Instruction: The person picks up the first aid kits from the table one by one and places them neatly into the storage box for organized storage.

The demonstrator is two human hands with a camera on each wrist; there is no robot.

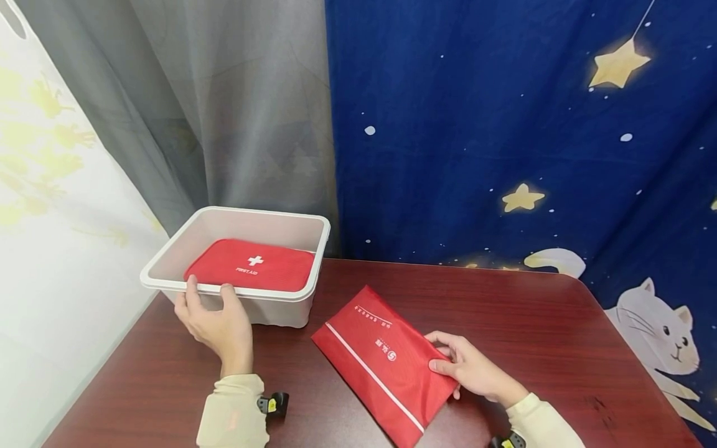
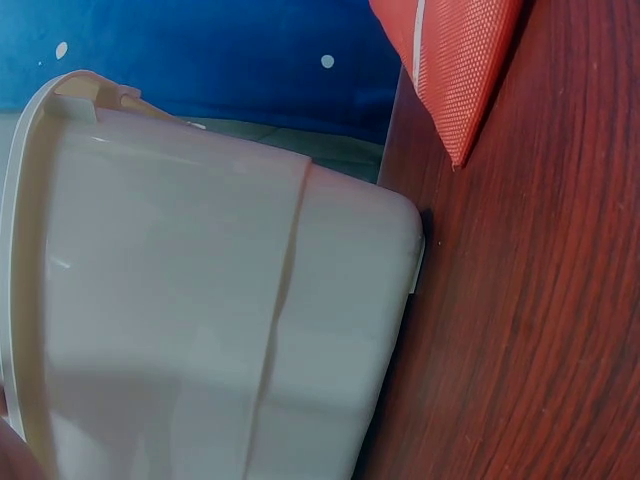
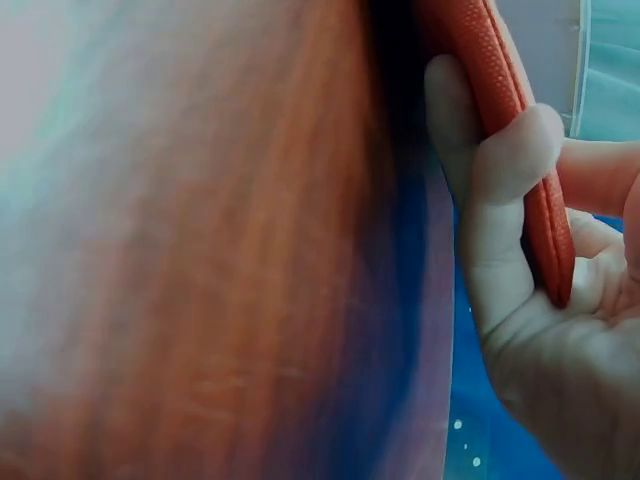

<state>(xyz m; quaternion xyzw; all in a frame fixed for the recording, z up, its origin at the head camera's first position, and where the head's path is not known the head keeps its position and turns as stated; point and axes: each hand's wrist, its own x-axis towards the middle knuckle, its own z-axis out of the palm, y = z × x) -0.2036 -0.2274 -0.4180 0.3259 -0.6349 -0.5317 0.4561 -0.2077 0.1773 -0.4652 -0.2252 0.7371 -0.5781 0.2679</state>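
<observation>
A white plastic bin (image 1: 287,308) stands at the table's back left; its outer wall (image 2: 170,270) fills much of the left wrist view. Inside it lies a red first aid pouch (image 1: 280,264) with a white cross. My left hand (image 1: 221,326) holds the bin's front rim, fingertips over the edge. To the right, my right hand (image 1: 467,367) pinches one end of a flat red pouch (image 1: 375,354) with a white stripe and white lettering. The right wrist view shows that pouch's edge (image 3: 545,220) between thumb and fingers, tilted off the table.
The dark red-brown wooden table (image 1: 504,311) carries both things. Behind it hang a grey curtain (image 1: 263,124) and a blue curtain (image 1: 448,124) with stars and a white cat. A pale patterned surface (image 1: 61,249) runs along the left side.
</observation>
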